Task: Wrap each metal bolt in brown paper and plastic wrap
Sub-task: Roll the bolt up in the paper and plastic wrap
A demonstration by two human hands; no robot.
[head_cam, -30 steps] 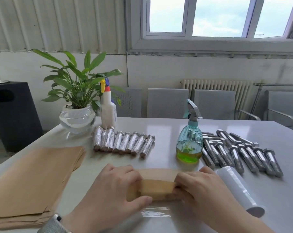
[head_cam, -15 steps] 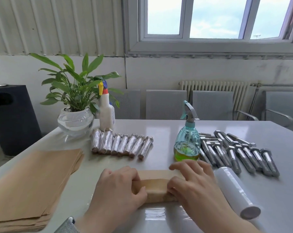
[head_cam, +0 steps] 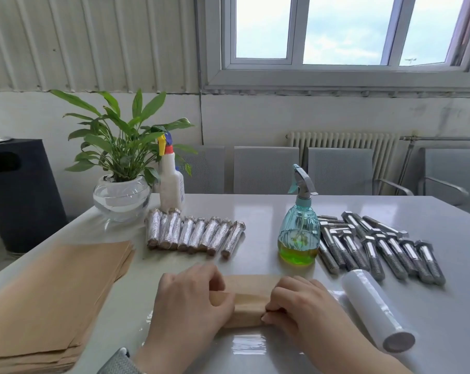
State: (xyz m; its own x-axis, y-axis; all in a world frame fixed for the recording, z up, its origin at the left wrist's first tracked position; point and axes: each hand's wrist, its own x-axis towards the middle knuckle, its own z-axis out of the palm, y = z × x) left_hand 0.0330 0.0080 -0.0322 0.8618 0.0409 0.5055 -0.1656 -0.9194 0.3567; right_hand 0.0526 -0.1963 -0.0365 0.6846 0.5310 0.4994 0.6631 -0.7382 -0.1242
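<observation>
I see the white desk (head_cam: 255, 211) first, then the stack of brown paper sheets (head_cam: 53, 292) at my left. The bare bolts (head_cam: 376, 247) lie at the far right, the finished wrapped bolts (head_cam: 193, 233) at the far left centre, and the plastic wrap roll (head_cam: 376, 311) just beside my right hand (head_cam: 304, 309). The paper roll (head_cam: 248, 306) lies between both hands, its long axis running left to right across me. My left hand (head_cam: 190, 300) grips its left end with curled fingers, and my right hand pinches the right end. I think the bolt is inside, hidden. Clear film (head_cam: 250, 344) lies on the near side, so the roll must turn toward me.
</observation>
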